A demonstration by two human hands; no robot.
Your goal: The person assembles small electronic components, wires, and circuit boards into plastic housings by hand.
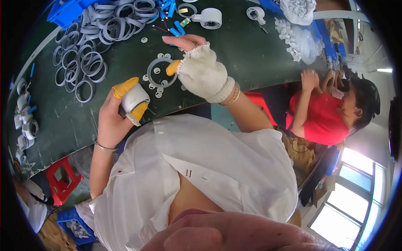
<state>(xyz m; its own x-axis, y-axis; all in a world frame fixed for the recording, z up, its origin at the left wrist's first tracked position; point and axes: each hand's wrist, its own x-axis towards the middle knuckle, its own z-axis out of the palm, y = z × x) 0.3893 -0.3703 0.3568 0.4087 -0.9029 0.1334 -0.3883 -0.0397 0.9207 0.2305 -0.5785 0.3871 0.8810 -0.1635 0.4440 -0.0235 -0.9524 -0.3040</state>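
Far left on the dark green table point(75, 125), a row of white tape rolls point(25, 121) follows the edge, and a heap of grey rings point(90, 42) spreads across the upper left beside a blue bin point(67, 10). The left hand point(115, 113), bare but for yellow finger caps, has its fingers clamped on a white roll of tape point(134, 99), held just above the table's near edge. To its right a single grey ring point(161, 72) lies flat on the table with small white discs point(154, 85) scattered about it. The right hand point(201, 69), in a white knit glove with bare fingertips and a yellow thumb cap, hovers over that ring, fingers spread apart and holding nothing. Another tape roll point(211, 18) stands beyond it. Far right, a person in a red shirt point(324, 119) works at the same table.
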